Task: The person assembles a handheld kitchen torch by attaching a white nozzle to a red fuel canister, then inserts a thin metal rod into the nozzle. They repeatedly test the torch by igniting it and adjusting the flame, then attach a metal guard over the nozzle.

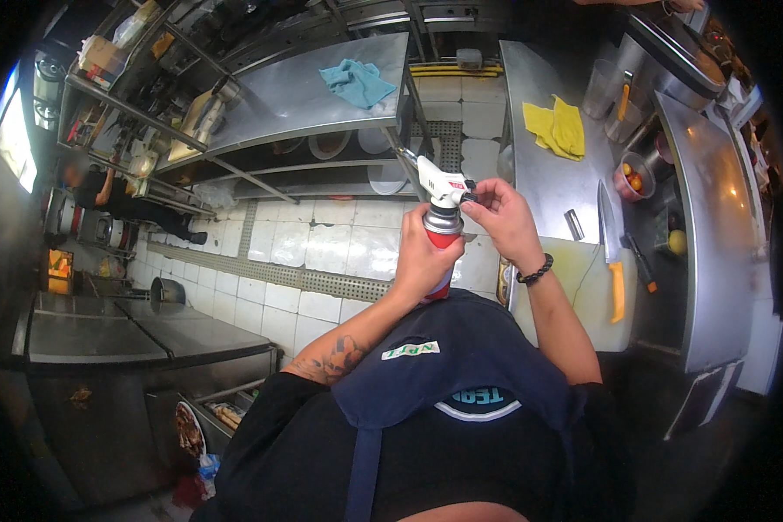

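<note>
Steel tables (278, 96), tiled floor (280, 239), handheld torch (442, 193)

Found left hand (428, 259) clasped round red canister (445, 237) beneath white torch head (440, 184), toward one o'clock from centre. Noted right hand (506, 221) with fingertips at black knob (468, 193), toward two. Recorded yellow-handled knife (617, 283) partly on cutting board (574, 291) at three o'clock, yellow cloth (557, 129) at two, blue cloth (357, 83) at twelve.

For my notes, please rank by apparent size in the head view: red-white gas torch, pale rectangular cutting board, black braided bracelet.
Largest: cutting board
Next: gas torch, partly behind the left hand
Smallest: bracelet
</note>
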### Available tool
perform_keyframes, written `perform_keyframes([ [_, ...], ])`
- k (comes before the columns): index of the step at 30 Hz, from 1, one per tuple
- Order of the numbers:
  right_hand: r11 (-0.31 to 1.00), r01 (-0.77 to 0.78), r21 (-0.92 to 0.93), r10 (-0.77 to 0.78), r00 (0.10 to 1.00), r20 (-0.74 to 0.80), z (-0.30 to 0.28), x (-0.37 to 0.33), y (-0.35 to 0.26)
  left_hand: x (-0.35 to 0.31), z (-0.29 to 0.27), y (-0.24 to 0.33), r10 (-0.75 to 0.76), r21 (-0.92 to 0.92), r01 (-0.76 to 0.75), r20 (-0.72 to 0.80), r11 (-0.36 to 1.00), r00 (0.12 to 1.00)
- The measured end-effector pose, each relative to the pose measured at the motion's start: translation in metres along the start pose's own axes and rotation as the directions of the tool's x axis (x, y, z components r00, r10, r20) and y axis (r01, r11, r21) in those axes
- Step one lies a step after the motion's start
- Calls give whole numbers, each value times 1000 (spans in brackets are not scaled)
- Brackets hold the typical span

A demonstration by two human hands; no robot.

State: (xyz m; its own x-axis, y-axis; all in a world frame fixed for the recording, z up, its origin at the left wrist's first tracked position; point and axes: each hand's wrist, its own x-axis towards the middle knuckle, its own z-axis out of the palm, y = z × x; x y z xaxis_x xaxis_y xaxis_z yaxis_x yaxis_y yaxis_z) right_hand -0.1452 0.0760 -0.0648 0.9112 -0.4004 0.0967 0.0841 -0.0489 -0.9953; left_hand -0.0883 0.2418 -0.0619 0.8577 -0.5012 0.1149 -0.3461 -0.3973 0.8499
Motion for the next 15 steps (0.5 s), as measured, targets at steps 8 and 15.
perform_keyframes([
  [8, 438, -414, 798, 97, 904, 415, 17, 9, 10, -2, 0, 5, 120, 22, -120, 36, 992, 992],
  [15, 402, -386, 831, 99, 920, 380, 20, 5, 14, -5, -1, 6, 104, 22, -105, 49, 994, 993],
])
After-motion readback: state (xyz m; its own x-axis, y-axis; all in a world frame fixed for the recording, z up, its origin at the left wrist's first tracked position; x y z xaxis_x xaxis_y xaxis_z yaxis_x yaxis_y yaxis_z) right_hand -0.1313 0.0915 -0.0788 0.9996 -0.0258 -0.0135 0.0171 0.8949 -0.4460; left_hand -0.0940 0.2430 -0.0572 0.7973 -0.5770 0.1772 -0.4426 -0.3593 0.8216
